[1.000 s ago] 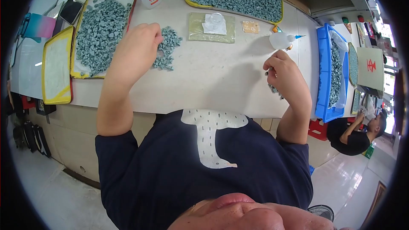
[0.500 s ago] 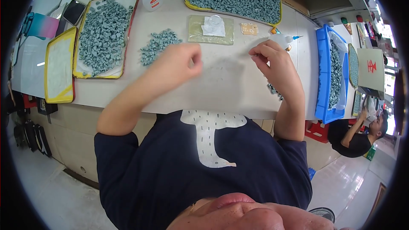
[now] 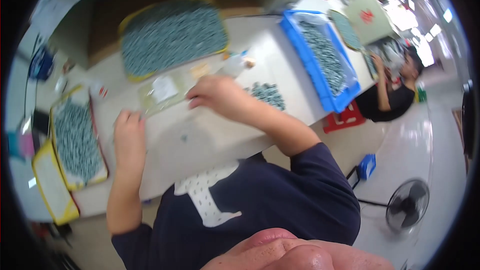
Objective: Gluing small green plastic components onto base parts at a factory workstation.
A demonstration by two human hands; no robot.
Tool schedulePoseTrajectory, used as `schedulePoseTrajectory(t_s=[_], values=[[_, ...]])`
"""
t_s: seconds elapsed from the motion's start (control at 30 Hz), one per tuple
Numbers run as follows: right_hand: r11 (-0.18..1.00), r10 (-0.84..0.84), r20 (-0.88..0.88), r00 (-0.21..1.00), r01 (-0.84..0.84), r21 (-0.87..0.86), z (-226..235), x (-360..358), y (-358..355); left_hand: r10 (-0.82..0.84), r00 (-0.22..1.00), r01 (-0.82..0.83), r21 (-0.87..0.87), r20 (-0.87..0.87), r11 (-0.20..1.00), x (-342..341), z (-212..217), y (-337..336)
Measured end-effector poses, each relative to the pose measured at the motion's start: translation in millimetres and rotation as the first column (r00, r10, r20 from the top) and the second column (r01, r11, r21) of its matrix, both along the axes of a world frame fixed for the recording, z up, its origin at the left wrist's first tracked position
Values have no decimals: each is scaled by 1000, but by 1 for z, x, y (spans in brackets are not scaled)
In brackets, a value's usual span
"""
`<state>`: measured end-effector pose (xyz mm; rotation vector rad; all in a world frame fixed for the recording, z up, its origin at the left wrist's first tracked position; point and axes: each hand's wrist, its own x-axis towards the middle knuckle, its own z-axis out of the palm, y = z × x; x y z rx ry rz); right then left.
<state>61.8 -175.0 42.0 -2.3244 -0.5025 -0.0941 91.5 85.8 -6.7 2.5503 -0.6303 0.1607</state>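
My left hand (image 3: 130,137) is over the table beside the yellow-rimmed tray (image 3: 105,162) of grey-green stone chips (image 3: 76,140). Its fingers are curled closed; what they hold, if anything, is blurred. My right hand (image 3: 220,96) is closed in a pinch just right of a flat greenish pad (image 3: 147,97) with a white paper (image 3: 164,89) on it. Anything between those fingertips is too small to make out. One small grey-green chip (image 3: 184,138) lies on the table between my hands. Behind my right wrist is a small pile of chips (image 3: 269,96).
A large yellow-rimmed tray of chips (image 3: 172,35) stands at the back. White bottles (image 3: 233,65) and an orange-patterned card (image 3: 200,70) lie near my right hand. A blue bin (image 3: 312,65) holds more chips at right. Beyond it a person (image 3: 387,97) sits; a fan (image 3: 407,205) stands behind.
The view has turned and is blurred. My left hand has moved toward the left tray, over where the loose chip pile was. My right hand has come nearer the pad, uncovering the right-hand pile.
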Motion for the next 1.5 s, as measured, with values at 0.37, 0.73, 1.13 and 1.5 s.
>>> schedulePoseTrajectory(t_s=[0.37, 0.73, 1.13, 1.5], values=[[993, -17, -49, 999, 22, 119, 25, -19, -9, 3, 987, 6, -56, 162, 998, -20, 31, -31], [988, -55, 52, 997, 47, 146, 17, 4, 26, -220, 790, -214, -593, -572, 776, -13, 32, -19], [986, -20, 389, 921, 83, -146, -21, 35, 64, -411, 633, -422, -737, -656, 528, -1, -3, 4], [946, 118, 475, 872, 47, -322, -40, 47, 70, -357, 638, -451, -707, -683, 545, 2, -8, 11]])
